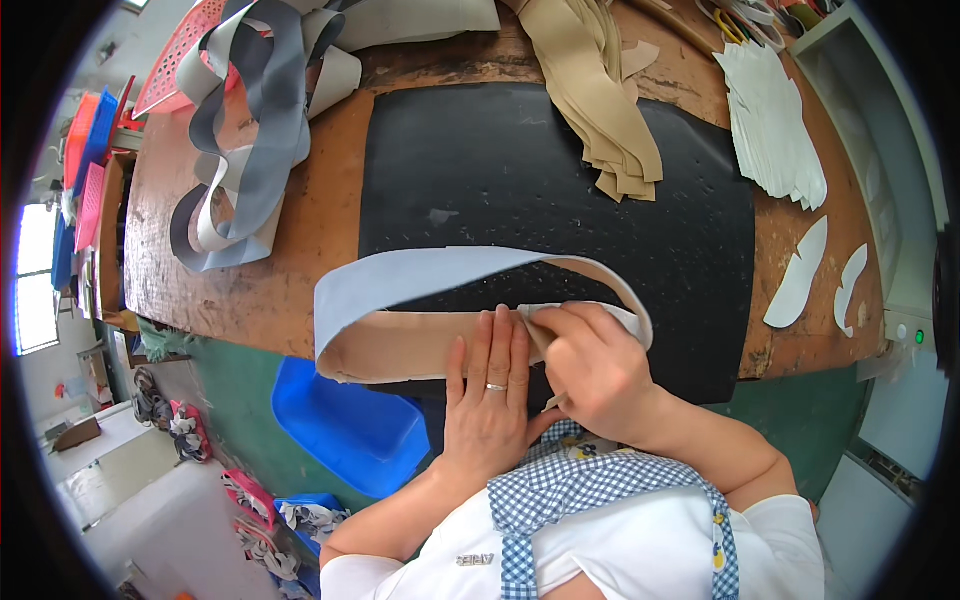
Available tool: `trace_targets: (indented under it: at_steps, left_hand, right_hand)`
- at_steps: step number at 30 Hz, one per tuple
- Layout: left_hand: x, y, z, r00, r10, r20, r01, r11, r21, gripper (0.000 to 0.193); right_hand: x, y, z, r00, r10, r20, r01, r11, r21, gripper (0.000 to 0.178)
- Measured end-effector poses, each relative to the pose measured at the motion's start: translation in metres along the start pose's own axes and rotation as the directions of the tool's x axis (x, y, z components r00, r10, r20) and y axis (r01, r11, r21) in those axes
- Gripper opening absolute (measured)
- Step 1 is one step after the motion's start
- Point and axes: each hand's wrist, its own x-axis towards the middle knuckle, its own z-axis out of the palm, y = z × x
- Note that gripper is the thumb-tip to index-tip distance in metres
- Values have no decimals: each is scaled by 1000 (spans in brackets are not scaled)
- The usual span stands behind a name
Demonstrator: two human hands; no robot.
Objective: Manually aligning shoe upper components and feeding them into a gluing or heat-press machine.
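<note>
Looped strip (420, 270), pale blue and tan, sits at the center of the frame, mostly over the black mat (450, 170) on the brown surface (280, 300). From here I see the left hand (488, 415) laid flat on the tan side, fingers straight and gripping nothing. The right hand (598, 375) has its fingers curled, pinching the strip just beside. I judge 1 step in hand: flattening a join. The next move calls for steady left pressure and even edges.
</note>
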Motion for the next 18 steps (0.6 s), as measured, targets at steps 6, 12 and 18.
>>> trace_targets:
  at_steps: [6, 12, 18]
  left_hand:
    - [-1, -3, 1, 1000, 1, 27, -2, 999, 34, 95]
    - [0, -3, 4, 1000, 13, -8, -13, 1000, 10, 95]
    - [-1, -6, 5, 999, 24, -21, -23, 999, 39, 89]
  right_hand:
    - [7, -8, -5, 982, 149, 113, -162, 979, 120, 24]
    - [18, -9, -1, 909, 409, 83, -415, 906, 84, 14]
    - [13, -7, -4, 890, 444, 100, -452, 889, 75, 12]
